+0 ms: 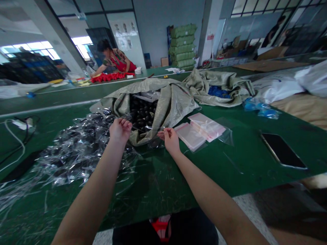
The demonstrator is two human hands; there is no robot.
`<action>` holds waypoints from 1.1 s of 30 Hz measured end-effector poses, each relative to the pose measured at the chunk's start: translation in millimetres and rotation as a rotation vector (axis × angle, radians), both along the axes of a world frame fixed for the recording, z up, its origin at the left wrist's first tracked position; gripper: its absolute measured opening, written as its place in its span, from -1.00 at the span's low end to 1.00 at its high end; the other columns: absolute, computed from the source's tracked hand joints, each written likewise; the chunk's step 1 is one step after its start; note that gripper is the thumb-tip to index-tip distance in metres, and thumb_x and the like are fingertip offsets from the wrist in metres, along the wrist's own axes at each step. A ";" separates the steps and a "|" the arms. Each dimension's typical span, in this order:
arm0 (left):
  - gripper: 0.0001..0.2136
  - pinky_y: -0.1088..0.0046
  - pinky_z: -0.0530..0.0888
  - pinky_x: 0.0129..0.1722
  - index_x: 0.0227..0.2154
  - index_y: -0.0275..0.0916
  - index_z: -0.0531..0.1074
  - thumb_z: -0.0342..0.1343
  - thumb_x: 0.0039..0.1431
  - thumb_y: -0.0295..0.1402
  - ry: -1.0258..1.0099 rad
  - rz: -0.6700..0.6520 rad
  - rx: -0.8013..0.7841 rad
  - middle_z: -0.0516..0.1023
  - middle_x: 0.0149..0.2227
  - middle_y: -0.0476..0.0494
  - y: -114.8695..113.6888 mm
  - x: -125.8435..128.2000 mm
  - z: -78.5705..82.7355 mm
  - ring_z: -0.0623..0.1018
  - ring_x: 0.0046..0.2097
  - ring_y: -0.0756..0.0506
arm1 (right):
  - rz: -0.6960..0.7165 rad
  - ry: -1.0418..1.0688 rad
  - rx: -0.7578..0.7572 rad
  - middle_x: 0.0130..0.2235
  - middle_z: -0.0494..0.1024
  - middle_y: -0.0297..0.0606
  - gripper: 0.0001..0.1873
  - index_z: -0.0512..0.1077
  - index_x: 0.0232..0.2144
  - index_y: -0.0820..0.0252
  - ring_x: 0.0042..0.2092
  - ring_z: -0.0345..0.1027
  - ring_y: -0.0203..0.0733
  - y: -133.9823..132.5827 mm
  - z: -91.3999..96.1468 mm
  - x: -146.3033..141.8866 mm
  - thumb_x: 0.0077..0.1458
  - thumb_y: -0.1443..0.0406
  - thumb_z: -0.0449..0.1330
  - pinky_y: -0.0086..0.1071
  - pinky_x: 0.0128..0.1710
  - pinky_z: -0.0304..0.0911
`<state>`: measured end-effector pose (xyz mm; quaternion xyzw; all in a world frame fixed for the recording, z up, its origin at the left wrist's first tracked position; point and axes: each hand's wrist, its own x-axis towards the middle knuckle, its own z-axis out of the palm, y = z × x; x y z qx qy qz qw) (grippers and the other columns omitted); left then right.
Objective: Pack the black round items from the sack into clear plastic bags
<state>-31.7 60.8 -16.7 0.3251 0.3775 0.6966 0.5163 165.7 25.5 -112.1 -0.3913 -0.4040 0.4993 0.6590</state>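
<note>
My left hand (pixel 121 130) is closed, its fingers curled, at the near left side of a woven sack (pixel 176 102). Whatever it may hold is hidden. Thumb and fingers of my right hand (pixel 170 139) pinch a clear plastic bag (pixel 156 143), which hangs by the sack's front edge and looks dark inside. Smooth black rounded pieces (pixel 141 114) fill the open sack. Left of it lies a heap of black pieces in clear bags (pixel 81 146). Beside my right hand rest two stacks of flat clear bags (pixel 190 136) with pinkish edges.
A phone (pixel 283 149) lies on the green table (pixel 219 180) at right. Behind are a second sack (pixel 219 85) with blue contents and small blue bagged items (pixel 263 108). Cables (pixel 21 139) lie at left. Across the table a person (pixel 116 61) handles red items (pixel 109 77).
</note>
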 end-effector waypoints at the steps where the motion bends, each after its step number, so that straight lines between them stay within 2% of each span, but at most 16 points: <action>1: -0.78 0.64 0.16 -0.66 -0.61 -0.19 0.05 0.05 -0.10 -0.45 0.035 -0.030 -0.020 0.06 -0.69 0.19 -3.4 -5.5 -0.5 0.13 -0.69 0.14 | 0.004 0.000 0.000 -0.35 0.59 -0.31 -0.75 0.27 -0.29 0.08 -0.36 0.54 -0.22 0.6 -0.3 0.5 0.13 0.06 0.14 -0.31 -0.29 0.43; 3: -0.83 0.59 -0.04 -0.73 -0.59 -0.20 0.17 0.10 -0.08 -0.38 0.224 -0.139 -0.093 -0.01 -0.71 0.21 -13.3 -9.8 -5.9 -0.01 -0.71 0.14 | 0.005 -0.004 0.004 -0.35 0.59 -0.31 -0.74 0.28 -0.29 0.08 -0.37 0.54 -0.24 1.3 -0.3 1.5 0.13 0.06 0.15 -0.33 -0.31 0.44; 4: -0.87 0.57 -0.06 -0.72 -0.53 -0.21 0.29 0.14 -0.07 -0.34 0.369 -0.192 -0.127 0.02 -0.71 0.21 -18.8 -8.9 -10.4 0.00 -0.71 0.13 | 0.004 -0.008 0.004 -0.35 0.59 -0.31 -0.75 0.28 -0.29 0.09 -0.37 0.54 -0.24 1.4 0.0 1.9 0.13 0.06 0.15 -0.34 -0.32 0.44; 6: -0.79 0.56 0.07 -0.68 -0.39 -0.24 0.47 0.22 -0.08 -0.23 0.716 -0.260 -0.123 0.21 -0.68 0.15 -28.9 -3.1 -20.9 0.15 -0.67 0.10 | 0.007 -0.012 -0.004 -0.35 0.59 -0.31 -0.75 0.29 -0.28 0.09 -0.37 0.54 -0.24 0.8 1.4 2.5 0.13 0.07 0.16 -0.35 -0.34 0.44; 8: -0.68 0.51 0.29 -0.51 -0.30 -0.25 0.56 0.29 -0.11 -0.15 1.013 -0.290 -0.031 0.46 -0.54 0.02 -35.1 4.0 -31.0 0.39 -0.51 0.03 | 0.011 -0.018 -0.018 -0.34 0.60 -0.32 -0.76 0.28 -0.28 0.08 -0.37 0.54 -0.23 -0.4 3.7 3.1 0.13 0.08 0.16 -0.36 -0.36 0.44; 9: -0.65 0.48 0.36 -0.38 -0.30 -0.24 0.58 0.30 -0.12 -0.12 1.113 -0.307 0.021 0.55 -0.44 -0.03 -36.5 7.0 -35.2 0.47 -0.40 -0.02 | 0.016 -0.023 -0.021 -0.33 0.60 -0.32 -0.76 0.28 -0.27 0.09 -0.36 0.54 -0.23 -1.0 5.0 3.5 0.13 0.09 0.16 -0.37 -0.38 0.44; 11: -0.67 0.41 0.38 -0.20 -0.35 -0.24 0.60 0.26 -0.08 -0.09 1.216 -0.360 0.079 0.61 -0.33 -0.08 -36.6 10.6 -41.9 0.51 -0.26 -0.10 | 0.035 -0.031 -0.029 -0.32 0.60 -0.31 -0.78 0.28 -0.27 0.09 -0.34 0.55 -0.23 -1.5 7.9 5.1 0.15 0.10 0.15 -0.38 -0.39 0.44; 15: -0.67 0.40 0.35 -0.23 -0.46 -0.28 0.56 0.18 0.00 -0.07 1.250 -0.379 0.052 0.58 -0.42 -0.08 -33.3 10.0 -49.8 0.48 -0.32 -0.09 | 0.129 -0.044 -0.094 -0.28 0.62 -0.30 -0.80 0.28 -0.20 0.12 -0.29 0.56 -0.25 1.6 11.3 12.5 0.16 0.20 0.17 -0.38 -0.32 0.46; 18: -0.66 0.42 0.34 -0.26 -0.46 -0.30 0.54 0.21 -0.04 -0.05 1.186 -0.349 0.033 0.56 -0.44 -0.06 -31.8 6.6 -54.3 0.46 -0.35 -0.07 | 0.239 -0.125 -0.154 -0.24 0.63 -0.26 -0.73 0.36 -0.16 0.17 -0.23 0.55 -0.28 5.9 7.7 20.3 0.08 0.25 0.27 -0.38 -0.19 0.45; 22: -0.65 0.45 0.31 -0.33 -0.45 -0.30 0.54 0.23 -0.05 -0.05 1.149 -0.325 -0.012 0.53 -0.48 -0.03 -30.1 2.3 -61.1 0.43 -0.40 -0.04 | 0.346 -0.318 -0.128 -0.26 0.64 -0.24 -0.75 0.51 -0.27 0.21 -0.23 0.53 -0.26 9.9 -2.6 27.5 -0.03 0.23 0.35 -0.34 -0.11 0.43; 28: -0.66 0.45 0.32 -0.33 -0.46 -0.30 0.52 0.21 -0.01 -0.05 1.087 -0.289 -0.021 0.54 -0.47 -0.04 -29.5 -0.3 -65.7 0.45 -0.39 -0.04 | 0.317 -0.303 -0.137 -0.38 0.63 -0.27 -0.82 0.53 -0.39 0.24 -0.30 0.53 -0.29 8.9 -1.6 29.4 -0.05 0.25 0.35 -0.38 -0.18 0.45; 33: -0.67 0.44 0.37 -0.26 -0.42 -0.29 0.51 0.20 0.02 -0.06 1.041 -0.289 0.066 0.57 -0.39 -0.09 -35.2 -1.8 -58.3 0.51 -0.31 -0.06 | 0.297 -0.224 -0.160 -0.41 0.61 -0.30 -0.78 0.49 -0.39 0.23 -0.29 0.55 -0.25 3.7 9.9 26.3 -0.06 0.21 0.36 -0.38 -0.28 0.48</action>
